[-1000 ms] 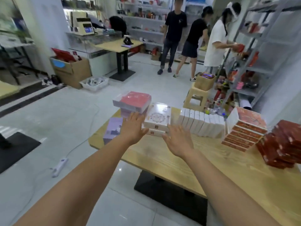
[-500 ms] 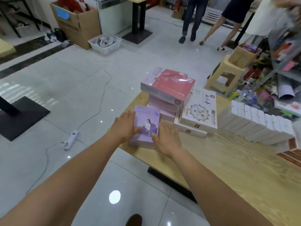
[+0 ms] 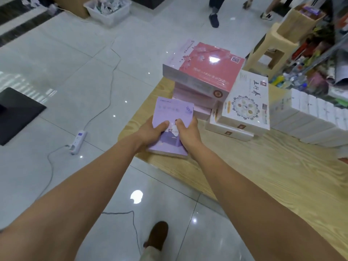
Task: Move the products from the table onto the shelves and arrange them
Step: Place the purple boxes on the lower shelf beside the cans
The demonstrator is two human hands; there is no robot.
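My left hand (image 3: pixel 150 131) and right hand (image 3: pixel 187 133) both grip the purple box (image 3: pixel 174 112) between them, thumbs pressed on its top face and fingers curled round its side edges. It's at the wooden table (image 3: pixel 244 166) corner; whether it's lifted, I can't tell. Just beyond my fingertips stands the pink box stack (image 3: pixel 205 72), with the white boxes (image 3: pixel 244 108) right of my right hand.

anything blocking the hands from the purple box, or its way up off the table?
Nothing between: left hand and right hand grip the purple box. The pink box stack sits just behind it; nothing above. Onward route isn't in view.
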